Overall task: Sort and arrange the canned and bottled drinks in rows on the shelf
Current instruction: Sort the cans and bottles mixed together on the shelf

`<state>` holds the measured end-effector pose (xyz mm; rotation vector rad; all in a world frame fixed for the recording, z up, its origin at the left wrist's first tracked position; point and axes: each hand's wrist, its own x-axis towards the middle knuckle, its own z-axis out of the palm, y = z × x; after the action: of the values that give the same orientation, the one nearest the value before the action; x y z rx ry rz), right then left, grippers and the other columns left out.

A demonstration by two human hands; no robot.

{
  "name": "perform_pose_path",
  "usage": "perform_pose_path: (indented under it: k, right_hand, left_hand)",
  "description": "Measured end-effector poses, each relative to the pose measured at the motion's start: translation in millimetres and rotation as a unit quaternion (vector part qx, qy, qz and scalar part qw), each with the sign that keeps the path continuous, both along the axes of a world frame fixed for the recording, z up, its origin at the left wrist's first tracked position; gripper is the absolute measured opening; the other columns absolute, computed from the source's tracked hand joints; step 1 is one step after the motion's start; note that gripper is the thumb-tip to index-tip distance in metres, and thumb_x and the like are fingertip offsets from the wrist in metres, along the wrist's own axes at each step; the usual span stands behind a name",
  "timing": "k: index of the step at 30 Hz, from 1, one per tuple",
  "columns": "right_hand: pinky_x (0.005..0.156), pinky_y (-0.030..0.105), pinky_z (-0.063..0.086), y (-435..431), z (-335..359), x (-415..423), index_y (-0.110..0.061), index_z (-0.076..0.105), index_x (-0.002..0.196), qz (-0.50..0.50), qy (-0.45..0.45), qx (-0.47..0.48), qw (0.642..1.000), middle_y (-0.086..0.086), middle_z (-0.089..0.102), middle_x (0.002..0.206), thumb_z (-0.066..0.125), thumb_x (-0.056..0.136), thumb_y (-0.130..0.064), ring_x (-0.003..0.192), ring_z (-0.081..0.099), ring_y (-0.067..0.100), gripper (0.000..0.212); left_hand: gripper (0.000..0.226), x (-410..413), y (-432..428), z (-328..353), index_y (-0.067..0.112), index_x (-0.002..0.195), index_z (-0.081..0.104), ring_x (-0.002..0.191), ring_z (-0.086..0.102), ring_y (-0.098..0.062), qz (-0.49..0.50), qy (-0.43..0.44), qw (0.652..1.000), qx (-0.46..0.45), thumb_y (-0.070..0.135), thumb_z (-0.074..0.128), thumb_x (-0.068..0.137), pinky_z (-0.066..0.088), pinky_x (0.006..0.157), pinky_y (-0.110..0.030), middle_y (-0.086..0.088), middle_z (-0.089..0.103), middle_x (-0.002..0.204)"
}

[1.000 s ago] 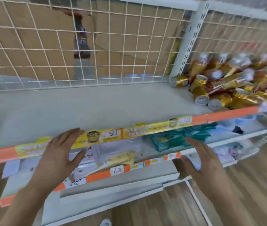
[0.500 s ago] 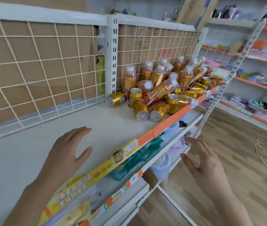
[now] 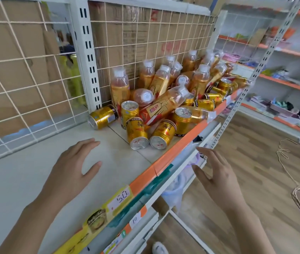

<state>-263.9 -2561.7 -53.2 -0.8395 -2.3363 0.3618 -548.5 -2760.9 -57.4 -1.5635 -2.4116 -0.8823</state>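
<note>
1. The left hand (image 3: 72,167) hovered over the bare shelf (image 3: 26,180), fingers spread and straight, holding nothing.
2. The right hand (image 3: 217,178) hung off the shelf's orange edge (image 3: 173,158), fingers relaxed, empty.
3. Gold cans (image 3: 138,132) and bottles (image 3: 119,88) lay jumbled ahead against the wire grid (image 3: 145,43), some upright, some toppled.
</note>
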Motion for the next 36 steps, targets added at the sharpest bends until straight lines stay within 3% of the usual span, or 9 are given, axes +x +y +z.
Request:
perform_pose_path:
  k: [6,9,16,18,20,22,25,29,36]
  right_hand:
    - [0.079,0.032,0.047,82,4,-52,-0.016,0.054,0.125,0.082,-0.014,0.005,0.997,-0.001,0.06,0.113,0.055,0.089,-0.04,0.099,0.058,0.021,0.043]
    - [0.078,0.022,0.045,114,10,-77,-0.023,0.049,0.127,0.165,-0.005,0.017,0.986,-0.012,0.053,0.114,0.054,0.087,-0.032,0.097,0.051,0.007,0.042]
    - [0.076,0.023,0.053,150,13,-120,-0.026,0.05,0.123,0.381,-0.032,0.045,0.923,-0.006,0.059,0.12,0.055,0.082,-0.039,0.105,0.059,0.014,0.043]
    - [0.085,0.032,0.053,156,6,-129,-0.028,0.047,0.125,0.438,-0.094,0.04,0.893,-0.004,0.058,0.123,0.065,0.075,-0.038,0.11,0.056,0.018,0.054]
    - [0.104,0.035,0.037,161,-1,-136,-0.025,0.048,0.13,0.474,-0.161,0.0,0.866,-0.001,0.052,0.132,0.073,0.07,-0.029,0.123,0.046,0.019,0.065]
    - [0.109,0.026,0.016,163,-7,-141,-0.021,0.048,0.133,0.489,-0.179,0.004,0.854,0.001,0.047,0.137,0.078,0.066,-0.022,0.129,0.038,0.017,0.074]
    - [0.107,0.031,0.01,163,-17,-150,-0.02,0.046,0.132,0.49,-0.161,0.079,0.853,0.004,0.052,0.132,0.082,0.054,-0.017,0.125,0.045,0.024,0.086]
    - [0.108,0.035,0.01,159,-22,-156,-0.022,0.044,0.131,0.482,-0.151,0.089,0.859,0.003,0.051,0.13,0.079,0.058,-0.018,0.126,0.043,0.025,0.081]
    - [0.104,0.037,0.03,152,-29,-149,-0.025,0.043,0.124,0.437,-0.087,0.089,0.891,-0.001,0.055,0.119,0.079,0.055,-0.026,0.115,0.043,0.015,0.078]
  left_hand:
    - [0.062,-7,48,-5,0.022,0.13,0.051,0.115,0.044,-0.01,0.062,-0.009,0.998,-0.006,0.057,0.034,0.081,0.034,0.093,-0.029,0.005,0.051,0.133]
    - [0.062,2,76,-1,0.021,0.131,0.05,0.116,0.042,-0.007,0.081,-0.014,0.997,-0.001,0.056,0.034,0.082,0.034,0.093,-0.029,0.006,0.05,0.134]
    - [0.071,33,141,-12,0.024,0.136,0.042,0.12,0.041,-0.004,0.111,-0.098,0.989,0.025,0.065,0.036,0.078,0.038,0.096,-0.025,0.013,0.041,0.135]
    - [0.077,40,154,-21,0.028,0.139,0.036,0.124,0.038,-0.008,0.117,-0.133,0.984,0.013,0.069,0.036,0.075,0.041,0.099,-0.031,0.011,0.035,0.139]
    - [0.077,45,162,-31,0.029,0.139,0.035,0.127,0.035,-0.011,0.127,-0.146,0.981,0.023,0.069,0.038,0.073,0.04,0.102,-0.031,0.007,0.031,0.142]
    - [0.072,48,167,-35,0.035,0.135,0.034,0.125,0.033,-0.006,0.134,-0.187,0.971,0.06,0.066,0.041,0.07,0.038,0.1,-0.018,0.007,0.029,0.141]
    - [0.07,49,167,-34,0.043,0.129,0.029,0.116,0.034,0.003,0.147,-0.241,0.956,0.082,0.062,0.051,0.066,0.032,0.089,-0.002,0.011,0.028,0.136]
    - [0.087,46,162,-39,0.045,0.131,0.021,0.116,0.042,-0.007,0.155,-0.259,0.951,0.061,0.029,0.08,0.069,0.044,0.096,-0.026,0.011,0.027,0.138]
    - [0.082,51,155,-39,0.043,0.123,0.03,0.1,0.058,-0.016,0.204,-0.283,0.934,0.08,0.022,0.082,0.064,0.05,0.086,-0.03,0.004,0.05,0.12]
